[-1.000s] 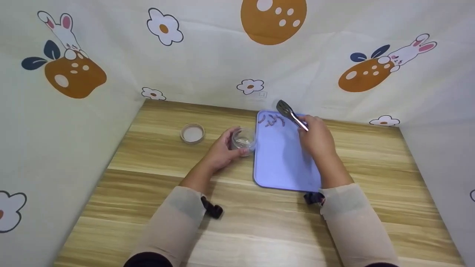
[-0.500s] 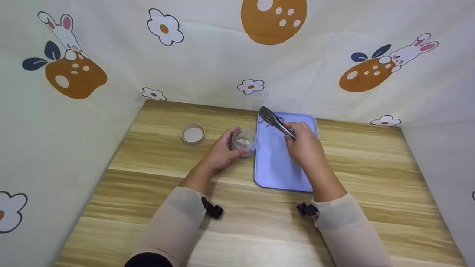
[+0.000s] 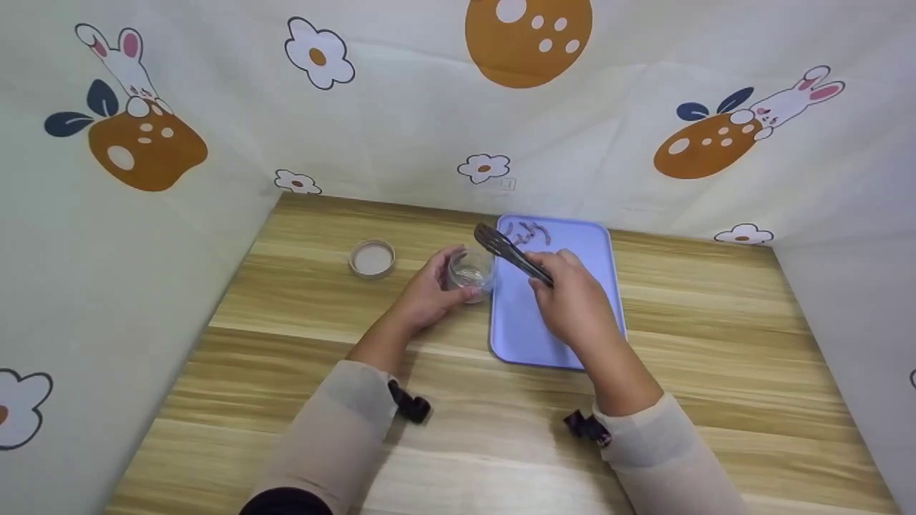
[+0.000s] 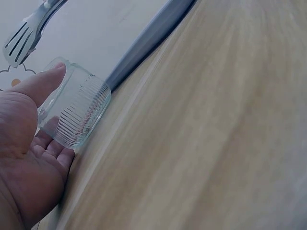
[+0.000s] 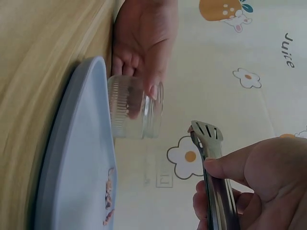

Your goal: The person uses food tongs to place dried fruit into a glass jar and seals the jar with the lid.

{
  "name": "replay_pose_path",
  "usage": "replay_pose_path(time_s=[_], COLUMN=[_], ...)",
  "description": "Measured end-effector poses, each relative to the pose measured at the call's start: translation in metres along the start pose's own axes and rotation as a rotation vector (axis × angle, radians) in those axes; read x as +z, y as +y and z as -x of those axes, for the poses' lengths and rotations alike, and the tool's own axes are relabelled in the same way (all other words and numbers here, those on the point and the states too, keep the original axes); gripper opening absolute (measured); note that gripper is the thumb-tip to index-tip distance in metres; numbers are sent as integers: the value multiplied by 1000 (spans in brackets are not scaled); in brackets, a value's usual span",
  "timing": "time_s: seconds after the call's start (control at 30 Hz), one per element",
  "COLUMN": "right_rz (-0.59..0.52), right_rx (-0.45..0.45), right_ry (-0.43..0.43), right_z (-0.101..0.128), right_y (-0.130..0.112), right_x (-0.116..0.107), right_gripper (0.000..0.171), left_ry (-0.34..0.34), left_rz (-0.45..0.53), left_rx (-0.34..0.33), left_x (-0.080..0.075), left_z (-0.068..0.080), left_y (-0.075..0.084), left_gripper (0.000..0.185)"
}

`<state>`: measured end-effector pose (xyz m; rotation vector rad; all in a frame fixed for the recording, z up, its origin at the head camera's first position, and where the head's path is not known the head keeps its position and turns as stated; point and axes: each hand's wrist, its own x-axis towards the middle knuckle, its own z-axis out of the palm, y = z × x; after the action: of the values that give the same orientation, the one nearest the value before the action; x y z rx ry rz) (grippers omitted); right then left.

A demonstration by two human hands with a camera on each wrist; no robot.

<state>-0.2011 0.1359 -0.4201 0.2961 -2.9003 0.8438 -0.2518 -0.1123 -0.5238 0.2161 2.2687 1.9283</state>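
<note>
The clear jar stands upright on the worktop, just beside the left edge of the blue tray; the left hand holds it, fingers curved round one side and thumb across the other, spread only as wide as the jar; it looks like glass or hard plastic, so stiff, probably light, rather slippery where smooth and breakable if glass; the ribbed lower wall should give the surest hold, leaving the rim free.

The right hand grips the metal tongs with thumb and fingers bent round the arms, pressing the tips nearly together, raised near the jar's mouth; a small brown scrap shows at the tips; the tongs seem stiff yet springy, best squeezed midway along the arms.

The brown pieces at the tray's far end look light and bendy, perhaps easily crushed, and best nipped across the middle; the lid lies apart.
</note>
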Motion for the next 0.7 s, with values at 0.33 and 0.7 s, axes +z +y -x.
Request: replay_pose_path(time_s=[0.33, 0.7], right_rz=[-5, -6], right_rx=[-39, -39], right_ry=[-3, -9], right_z=[6, 7], right_y=[1, 0], right_x=[5, 9], right_gripper=[41, 43], left_ry=[12, 17], left_rz=[-31, -51], left_rx=[-22, -32], left_x=[1, 0], left_z=[0, 2], left_y=[0, 1], left_gripper=[89, 87])
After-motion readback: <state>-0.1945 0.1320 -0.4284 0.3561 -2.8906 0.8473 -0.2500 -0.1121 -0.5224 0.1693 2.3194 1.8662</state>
